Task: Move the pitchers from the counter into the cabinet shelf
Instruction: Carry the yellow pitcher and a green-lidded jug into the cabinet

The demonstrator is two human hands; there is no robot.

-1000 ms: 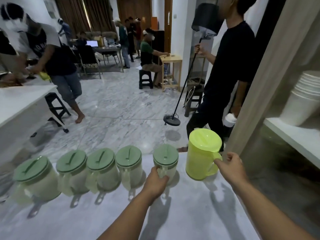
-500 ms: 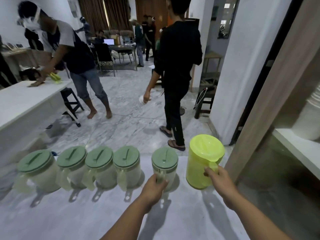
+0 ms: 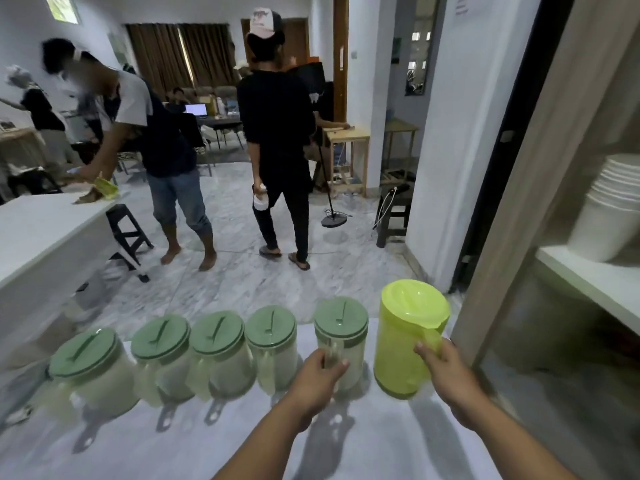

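Note:
Several clear pitchers with green lids stand in a row on the marble counter [image 3: 346, 445]. My left hand [image 3: 317, 379] grips the handle of the rightmost clear pitcher [image 3: 341, 330]. To its right stands a taller lime-yellow pitcher [image 3: 403, 341], and my right hand [image 3: 445, 368] is closed on its handle. Both pitchers rest on the counter. The cabinet shelf [image 3: 595, 285] is at the right, a white board behind a beige frame.
A stack of white bowls [image 3: 609, 209] sits on the cabinet shelf. Three more clear pitchers [image 3: 221, 351] and a larger one [image 3: 93, 365] fill the counter's left. Two people [image 3: 277, 133] stand on the floor beyond the counter. A white table [image 3: 38, 230] is at the left.
My right hand has closed further round the yellow pitcher's handle. The person in black has walked away from the counter toward the back of the room. The camera has tilted up.

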